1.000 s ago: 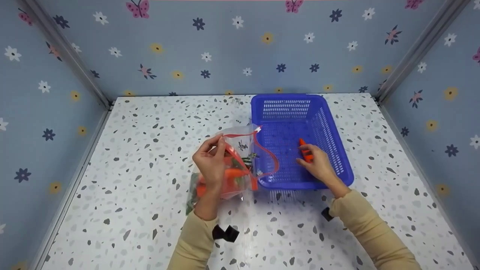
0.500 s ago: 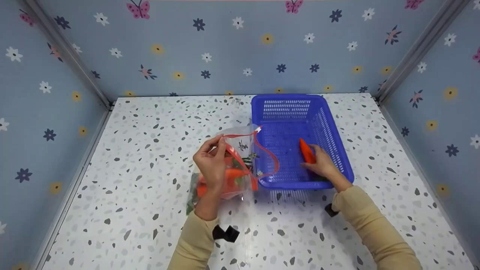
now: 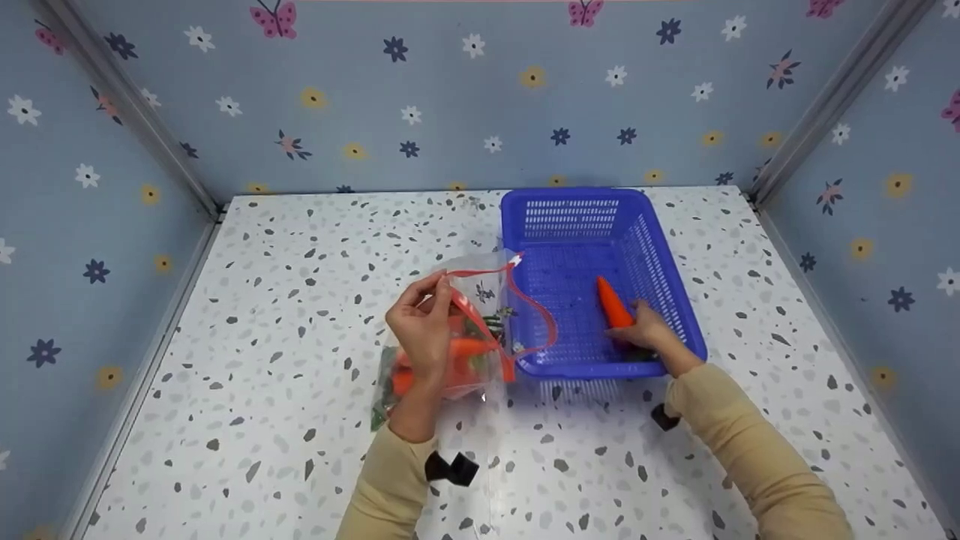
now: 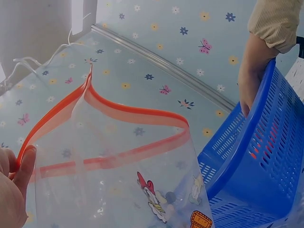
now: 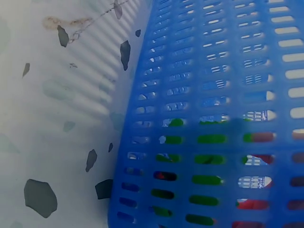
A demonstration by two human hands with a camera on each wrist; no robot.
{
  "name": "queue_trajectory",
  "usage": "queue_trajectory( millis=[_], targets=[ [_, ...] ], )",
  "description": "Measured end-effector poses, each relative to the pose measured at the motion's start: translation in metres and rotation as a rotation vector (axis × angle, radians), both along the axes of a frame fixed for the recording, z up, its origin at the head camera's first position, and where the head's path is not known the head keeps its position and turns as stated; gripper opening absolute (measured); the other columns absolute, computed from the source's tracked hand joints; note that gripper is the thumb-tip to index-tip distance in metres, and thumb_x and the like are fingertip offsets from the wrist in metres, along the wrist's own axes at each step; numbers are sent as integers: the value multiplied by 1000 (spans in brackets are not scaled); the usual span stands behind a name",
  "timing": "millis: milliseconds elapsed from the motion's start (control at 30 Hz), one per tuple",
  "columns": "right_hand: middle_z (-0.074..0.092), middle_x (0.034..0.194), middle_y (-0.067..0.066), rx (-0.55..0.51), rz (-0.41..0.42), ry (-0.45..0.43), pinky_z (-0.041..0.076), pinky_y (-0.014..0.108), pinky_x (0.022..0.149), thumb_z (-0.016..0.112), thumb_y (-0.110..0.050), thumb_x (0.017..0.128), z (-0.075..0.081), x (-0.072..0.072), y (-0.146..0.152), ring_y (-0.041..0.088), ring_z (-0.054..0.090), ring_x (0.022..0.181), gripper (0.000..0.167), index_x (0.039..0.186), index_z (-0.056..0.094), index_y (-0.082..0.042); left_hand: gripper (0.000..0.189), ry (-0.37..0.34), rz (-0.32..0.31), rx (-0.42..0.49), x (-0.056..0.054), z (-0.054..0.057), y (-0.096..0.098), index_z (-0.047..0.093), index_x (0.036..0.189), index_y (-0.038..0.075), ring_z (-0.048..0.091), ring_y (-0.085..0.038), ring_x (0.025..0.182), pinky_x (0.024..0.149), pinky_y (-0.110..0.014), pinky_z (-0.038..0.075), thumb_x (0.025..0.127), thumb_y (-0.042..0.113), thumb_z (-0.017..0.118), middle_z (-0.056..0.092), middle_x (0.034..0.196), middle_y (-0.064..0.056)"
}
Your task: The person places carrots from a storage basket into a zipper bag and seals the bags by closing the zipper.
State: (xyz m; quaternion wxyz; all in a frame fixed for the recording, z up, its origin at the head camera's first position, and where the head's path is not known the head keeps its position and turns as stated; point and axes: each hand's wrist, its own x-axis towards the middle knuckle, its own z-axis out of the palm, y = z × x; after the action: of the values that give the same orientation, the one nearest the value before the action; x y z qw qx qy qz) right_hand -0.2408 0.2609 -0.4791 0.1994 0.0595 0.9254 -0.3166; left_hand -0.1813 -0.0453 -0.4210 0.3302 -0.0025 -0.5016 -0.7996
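Note:
My left hand [image 3: 421, 322] pinches the red zip edge of a clear zip bag [image 4: 109, 190] between thumb and fingers, and its mouth gapes toward the basket. Inside the bag lie orange carrots [image 3: 469, 349] with green tops. My right hand [image 3: 651, 331] reaches into the blue plastic basket [image 3: 592, 370], thumb and fingers on either side of an orange carrot [image 3: 613, 301] near its thick end. The carrot's tip points away from me. Green leaves [image 5: 209, 159] show through the basket's slots in the right wrist view; the right hand itself is hidden there.
A speckled white table [image 3: 300, 300] bears the bag and the basket. Flower-patterned panels [image 3: 450, 90] enclose the back and both sides. White cables [image 4: 42, 61] hang at the upper left of the left wrist view.
My right hand has slid along the carrot toward its near, thick end, uncovering more of the orange body. The left hand and bag have stayed in place.

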Motion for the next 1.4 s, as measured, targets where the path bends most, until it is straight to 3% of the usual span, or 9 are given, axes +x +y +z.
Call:
queue_trajectory(
  millis=[300, 567, 633, 733, 867, 967, 1067, 1233, 1400],
  targets=[
    [45, 93, 21, 38, -20, -46, 45, 40, 73, 66, -28, 78, -2, -1, 1, 32, 50, 82, 65, 114, 33, 15, 13, -42, 11, -3, 7, 13, 2, 61, 88, -17, 56, -15, 49, 43, -33, 51, 78, -10, 58, 56, 68, -12],
    [47, 71, 16, 83, 91, 71, 41, 33, 48, 71, -51, 64, -114, -58, 58, 23, 47, 58, 65, 85, 49, 6, 15, -51, -5, -3, 8, 15, 2, 59, 90, -20, 57, -15, 49, 44, -31, 51, 79, -10, 56, 56, 69, -10],
    [49, 73, 15, 77, 72, 33, 43, 33, 50, 71, -49, 66, -99, -51, 51, 23, 50, 59, 60, 84, 51, 4, 14, -39, 1, -16, 8, 14, 2, 60, 90, -19, 57, -15, 49, 43, -32, 51, 79, -10, 57, 56, 68, -11],
    [50, 74, 14, 38, 41, -5, 44, 31, 54, 70, -39, 72, -49, -25, 26, 22, 52, 62, 48, 83, 51, 4, 13, -19, 15, -30, 5, 10, 1, 62, 88, -16, 57, -17, 49, 43, -35, 51, 79, -7, 58, 56, 68, -13],
    [50, 71, 9, -5, 11, -17, 42, 24, 52, 65, -30, 79, -6, -3, 6, 17, 50, 60, 35, 78, 53, 2, 12, 2, 8, -14, -9, -18, -2, 66, 89, -8, 58, -20, 50, 43, -33, 51, 79, -2, 62, 57, 69, -16],
    [50, 74, 8, -18, -21, -20, 41, 23, 53, 65, -31, 79, 3, 0, 3, 17, 49, 64, 37, 82, 54, 3, 13, 5, 12, -16, -19, -37, -4, 67, 90, -3, 58, -23, 51, 42, -34, 51, 79, 4, 65, 57, 71, -17],
    [52, 86, 14, -66, -54, -30, 45, 25, 61, 64, -34, 80, 7, 2, 3, 20, 51, 74, 47, 97, 51, 8, 14, 16, 35, -39, -20, -40, -3, 68, 90, -1, 58, -24, 51, 42, -36, 51, 79, 8, 66, 56, 72, -18],
    [51, 103, 23, -123, -71, -35, 48, 31, 73, 62, -40, 80, 11, 5, 7, 25, 52, 86, 63, 112, 45, 11, 13, -34, 39, -35, -4, -8, -1, 66, 90, -8, 58, -19, 51, 43, -37, 51, 79, -1, 63, 57, 71, -17],
    [52, 109, 26, -144, -33, 39, 47, 28, 71, 60, -40, 81, 21, 8, 13, 25, 53, 88, 64, 116, 47, 12, 13, -18, 18, -14, -5, -11, -2, 66, 89, -8, 58, -19, 52, 44, -34, 52, 78, -2, 63, 58, 71, -15]
  ],
)
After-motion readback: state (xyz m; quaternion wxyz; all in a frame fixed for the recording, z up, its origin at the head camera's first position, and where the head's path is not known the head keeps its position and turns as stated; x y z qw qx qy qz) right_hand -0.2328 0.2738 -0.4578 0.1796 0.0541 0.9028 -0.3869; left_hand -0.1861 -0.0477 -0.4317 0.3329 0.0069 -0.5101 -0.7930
